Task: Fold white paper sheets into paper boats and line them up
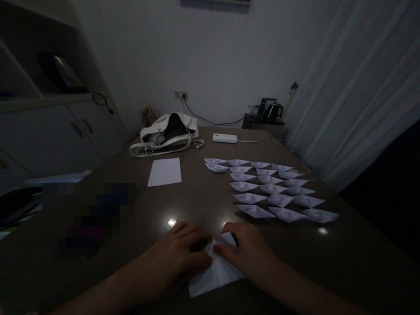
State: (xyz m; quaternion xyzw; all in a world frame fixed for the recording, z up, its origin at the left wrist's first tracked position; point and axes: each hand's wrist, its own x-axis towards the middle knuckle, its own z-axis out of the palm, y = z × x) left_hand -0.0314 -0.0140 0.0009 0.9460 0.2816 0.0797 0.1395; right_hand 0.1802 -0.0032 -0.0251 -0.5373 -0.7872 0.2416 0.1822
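A partly folded sheet of white paper (219, 272) lies on the table near its front edge, between my two hands. My left hand (183, 251) grips the left side of the paper with thumb and fingers. From the right, my right hand (247, 250) pinches the upper part, its thumb pressed on the sheet. Creases run across the paper, and its top is partly hidden by my fingers. Several folded paper boats (272, 189) stand in rows beyond my right hand. A flat stack or sheet of white paper (164, 172) rests farther off to the left.
A white handbag (170, 131) sits at the table's far left, with a white power bank (225, 138) and short cable right of it. A blurred dark patch (95, 218) covers the table's left side. Behind stands a black kettle (273, 112) on a small stand.
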